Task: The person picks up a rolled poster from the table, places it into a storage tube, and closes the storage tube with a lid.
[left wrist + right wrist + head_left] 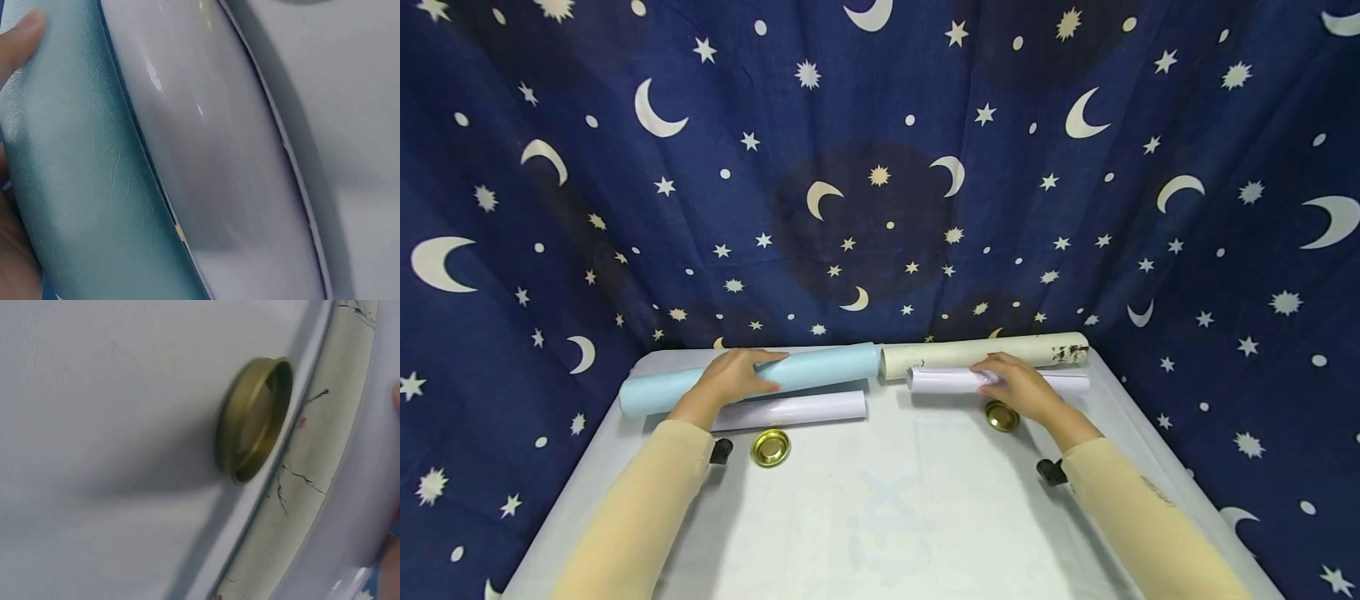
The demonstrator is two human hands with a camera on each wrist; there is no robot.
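Since the nearest stuff is the containers, starting there: two little shallow gold tins sit on the white table (880, 517), the left tin (770, 447) and the right tin (1002, 416), and both look empty as far as I can see. Behind them, four rolls total: two thin glossy white ones and two fatter ones at the back edge. The left hand (735, 377) is curled over the light blue roll (820, 371), which has a leathery-looking surface and lies at the back left, with the left white roll (797, 409) just in front of it. The right hand (1015, 385) wraps its fingers over the right white roll (951, 381). Touching behind that is the cream roll (985, 352) with dark scuffs, end-to-end with the blue one
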